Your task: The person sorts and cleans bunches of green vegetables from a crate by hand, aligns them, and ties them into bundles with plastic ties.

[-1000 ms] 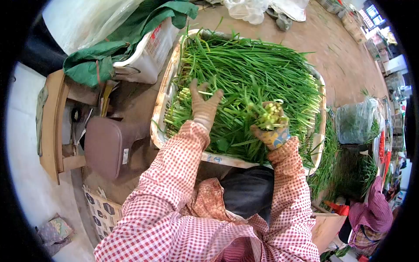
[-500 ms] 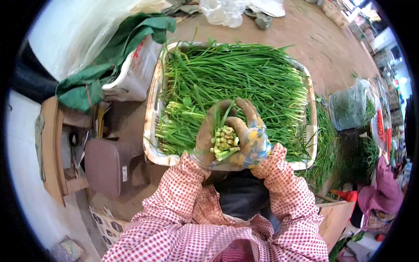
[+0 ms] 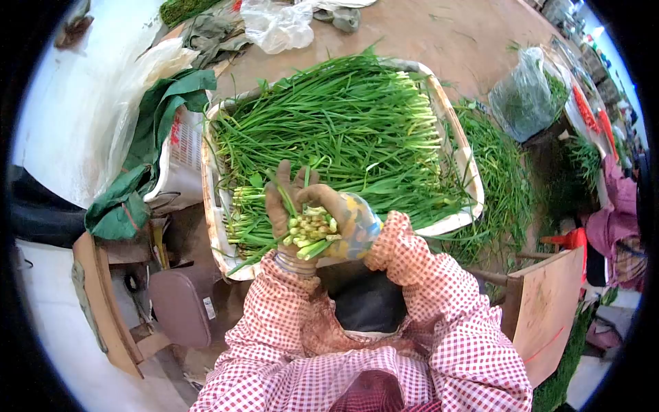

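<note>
A bunch of chives (image 3: 312,230) is held between my two gloved hands above the near side of the tray, pale cut ends toward me. My left hand (image 3: 280,209) supports its left side, with fingers pointing up and partly apart. Curled over the right side is my right hand (image 3: 347,216), in a glove with a blue and yellow patterned cuff. One loose stalk sticks out at the lower left, and a green blade rises by the left fingers. Beneath lies a white, rust-stained tray (image 3: 470,172) heaped with long green chives (image 3: 329,123), many pale ends facing right.
More loose greens (image 3: 498,185) lie on the floor right of the tray, near a clear plastic bag (image 3: 528,96). At left stand a white crate (image 3: 184,147) with green cloth (image 3: 161,103) and a brown stool (image 3: 180,305). A wooden board (image 3: 549,316) stands at lower right.
The view has turned and shifted, so the tray appears farther left and tilted. My left fingers have loosened and spread upward; a stalk now juts out at the bunch's lower left.
</note>
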`<state>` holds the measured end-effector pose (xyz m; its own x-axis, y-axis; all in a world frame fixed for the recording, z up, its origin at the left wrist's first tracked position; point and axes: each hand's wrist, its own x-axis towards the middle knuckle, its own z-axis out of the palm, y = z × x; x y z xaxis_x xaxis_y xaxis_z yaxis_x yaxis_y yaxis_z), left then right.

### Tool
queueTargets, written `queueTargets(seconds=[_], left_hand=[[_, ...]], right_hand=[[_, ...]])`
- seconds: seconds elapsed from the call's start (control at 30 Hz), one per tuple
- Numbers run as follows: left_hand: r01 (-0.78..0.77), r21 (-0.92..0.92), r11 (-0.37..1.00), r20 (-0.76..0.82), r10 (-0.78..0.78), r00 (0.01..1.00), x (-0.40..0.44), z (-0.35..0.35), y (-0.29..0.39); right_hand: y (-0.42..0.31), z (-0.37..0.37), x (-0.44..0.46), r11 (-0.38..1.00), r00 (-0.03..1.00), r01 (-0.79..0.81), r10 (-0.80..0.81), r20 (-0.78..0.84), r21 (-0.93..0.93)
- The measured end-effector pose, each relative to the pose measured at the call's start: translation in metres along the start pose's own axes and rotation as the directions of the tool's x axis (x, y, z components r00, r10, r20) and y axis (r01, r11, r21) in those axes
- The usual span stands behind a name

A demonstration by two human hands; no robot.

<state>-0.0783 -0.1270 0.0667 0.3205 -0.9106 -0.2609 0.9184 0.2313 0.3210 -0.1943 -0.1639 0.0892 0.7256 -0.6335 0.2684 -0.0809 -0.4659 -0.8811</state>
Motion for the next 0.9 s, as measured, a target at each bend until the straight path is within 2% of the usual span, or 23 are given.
queueTargets(seconds=[0.03, 0.07, 0.1, 0.13, 0.17, 0.2, 0.23, 0.27, 0.3, 0.33, 0.37, 0.4, 0.43, 0.47, 0.5, 0.6, 0.67, 0.7, 0.77, 0.87, 0.9], left_hand=[[0.013, 0.017, 1.000, -0.006, -0.013, 1.000, 0.003, -0.001, 0.002], [-0.113, 0.429, 0.896, 0.041, 0.105, 0.994, 0.008, -0.005, 0.009], [-0.235, 0.748, 0.621, 0.146, 0.192, 0.970, 0.016, -0.010, 0.017], [-0.455, 0.802, 0.388, 0.336, 0.336, 0.880, 0.025, -0.021, 0.027], [-0.625, 0.773, 0.114, 0.534, 0.416, 0.736, 0.037, -0.035, 0.037], [-0.648, 0.737, -0.189, 0.663, 0.385, 0.642, 0.047, -0.047, 0.045], [-0.537, 0.718, -0.443, 0.676, 0.258, 0.691, 0.062, -0.069, 0.048], [-0.361, 0.629, -0.689, 0.575, 0.099, 0.812, 0.079, -0.098, 0.046], [-0.182, 0.455, -0.872, 0.320, -0.031, 0.947, 0.098, -0.137, 0.039], [-0.120, 0.287, -0.951, 0.098, -0.095, 0.991, 0.112, -0.175, 0.029], [-0.096, 0.254, -0.962, 0.033, -0.090, 0.995, 0.115, -0.196, 0.023], [-0.067, 0.348, -0.935, 0.036, -0.058, 0.998, 0.102, -0.167, 0.021], [-0.035, 0.439, -0.898, 0.034, -0.023, 0.999, 0.094, -0.148, 0.017], [-0.058, 0.552, -0.832, 0.132, 0.018, 0.991, 0.082, -0.135, 0.016], [-0.068, 0.573, -0.816, 0.165, 0.033, 0.986, 0.082, -0.135, 0.016], [-0.076, 0.549, -0.833, 0.210, 0.049, 0.977, 0.088, -0.146, 0.014], [-0.126, 0.532, -0.837, 0.256, 0.018, 0.966, 0.093, -0.161, 0.017], [-0.129, 0.559, -0.819, 0.240, 0.011, 0.971, 0.094, -0.160, 0.019], [-0.147, 0.482, -0.864, 0.319, 0.016, 0.948, 0.096, -0.166, 0.016], [-0.144, 0.494, -0.858, 0.340, 0.038, 0.940, 0.103, -0.172, 0.017], [-0.155, 0.514, -0.844, 0.337, 0.032, 0.941, 0.105, -0.174, 0.018]], right_hand=[[-0.001, 0.001, -0.002, 1.000, 1.000, -0.009, 0.009, -0.016, 0.013], [-0.002, 0.000, -0.003, 0.999, 0.999, -0.035, 0.035, 0.003, 0.002], [-0.001, -0.002, -0.003, 0.999, 0.999, -0.034, 0.034, -0.001, -0.001], [0.000, -0.004, -0.003, 0.999, 0.999, -0.032, 0.032, -0.004, -0.005], [0.001, -0.006, -0.003, 0.999, 0.999, -0.031, 0.031, -0.008, -0.008], [0.005, -0.005, -0.003, 0.996, 1.000, -0.020, 0.022, -0.021, 0.088], [0.009, -0.005, -0.004, 0.983, 0.999, -0.010, 0.017, -0.034, 0.183], [0.008, -0.014, -0.003, 0.986, 0.999, -0.041, 0.046, -0.025, 0.159], [0.022, -0.012, -0.004, 0.980, 0.996, -0.007, 0.025, -0.089, 0.198], [0.023, -0.022, -0.006, 0.976, 0.990, 0.019, 0.013, -0.142, 0.216], [0.024, -0.032, -0.006, 0.972, 0.981, 0.044, 0.001, -0.194, 0.229], [0.034, -0.036, -0.002, 0.905, 0.964, 0.159, -0.055, -0.261, 0.396], [0.032, -0.059, -0.002, 0.959, 0.946, 0.170, -0.094, -0.309, 0.227], [0.028, -0.082, -0.002, 0.986, 0.925, 0.159, -0.133, -0.356, 0.046], [0.025, -0.105, -0.002, 0.983, 0.900, 0.129, -0.171, -0.401, -0.129], [0.017, -0.181, -0.014, 0.987, 0.899, -0.044, 0.107, -0.425, 0.156], [0.015, -0.234, -0.038, 0.994, 0.799, -0.044, -0.027, -0.601, -0.103], [0.006, -0.262, -0.058, 0.988, 0.742, -0.051, -0.060, -0.667, -0.145], [-0.013, -0.318, -0.097, 0.971, 0.609, -0.087, -0.125, -0.783, -0.223], [-0.124, -0.367, -0.159, 0.898, 0.570, -0.054, -0.332, -0.752, -0.437], [-0.149, -0.368, -0.181, 0.930, 0.521, -0.063, -0.280, -0.806, -0.363]])
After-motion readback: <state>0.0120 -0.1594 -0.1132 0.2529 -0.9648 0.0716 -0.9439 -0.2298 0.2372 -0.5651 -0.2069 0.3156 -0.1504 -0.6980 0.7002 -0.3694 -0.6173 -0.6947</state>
